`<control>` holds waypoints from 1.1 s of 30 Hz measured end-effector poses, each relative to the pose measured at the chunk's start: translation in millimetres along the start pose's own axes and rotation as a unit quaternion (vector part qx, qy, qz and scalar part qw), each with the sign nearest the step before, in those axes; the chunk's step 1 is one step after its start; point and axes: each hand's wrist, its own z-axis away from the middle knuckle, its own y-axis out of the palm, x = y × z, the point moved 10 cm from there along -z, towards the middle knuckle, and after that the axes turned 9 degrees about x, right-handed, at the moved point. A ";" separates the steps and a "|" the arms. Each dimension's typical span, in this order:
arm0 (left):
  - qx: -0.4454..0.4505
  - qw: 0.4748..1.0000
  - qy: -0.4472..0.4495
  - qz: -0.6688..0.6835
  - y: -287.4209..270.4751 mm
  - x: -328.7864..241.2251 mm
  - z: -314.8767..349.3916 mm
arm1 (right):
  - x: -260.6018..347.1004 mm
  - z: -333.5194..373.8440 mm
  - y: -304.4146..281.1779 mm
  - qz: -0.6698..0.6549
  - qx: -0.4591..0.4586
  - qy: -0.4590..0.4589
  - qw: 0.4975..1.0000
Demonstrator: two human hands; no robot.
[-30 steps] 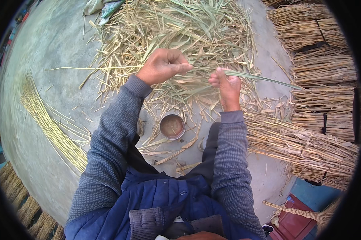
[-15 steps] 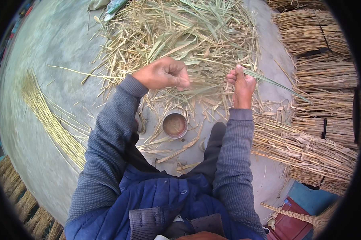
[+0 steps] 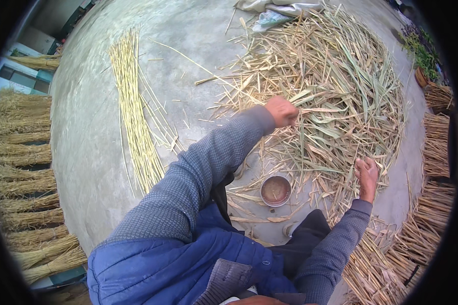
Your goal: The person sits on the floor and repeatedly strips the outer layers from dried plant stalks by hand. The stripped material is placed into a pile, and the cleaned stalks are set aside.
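Note:
My left hand [image 3: 282,111] is closed over the near left part of a loose heap of dry leaves and straw [image 3: 335,101]. A long thin yellow stalk [image 3: 203,68] runs from the upper left to this hand, and the fingers appear wrapped round it. Lower and to the right, my right hand [image 3: 367,175] hovers by the heap's near edge, its fingers loosely bent and apart. Nothing shows between them. A small round bowl [image 3: 275,191] with a brownish inside stands on the floor between my legs.
Left of me lies a bundle of peeled yellow stalks [image 3: 135,112] on the grey concrete floor [image 3: 91,127]. Tied straw bundles [image 3: 25,188] line the far left, and brown reed bundles [image 3: 437,152] the right. A pale sack [image 3: 285,9] lies behind the heap; green plants [image 3: 419,48] stand far right.
The view has swung left, so the heap and bowl sit farther right. The green leaf strip in my right hand is gone from it, and that hand is lower. My left hand has closed tighter.

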 end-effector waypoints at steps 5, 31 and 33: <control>0.024 0.990 -0.132 -0.048 12.2 111.4 53.9 | 0.1 -6.8 2.3 0.031 0.022 -0.066 0.997; 0.094 0.930 -0.321 -0.150 34.9 226.6 338.3 | -55.6 106.1 -60.3 0.226 -0.069 -0.007 0.972; 0.023 0.963 -0.214 -0.164 -6.9 161.8 244.7 | -91.3 120.1 -110.1 0.207 -0.138 0.028 0.968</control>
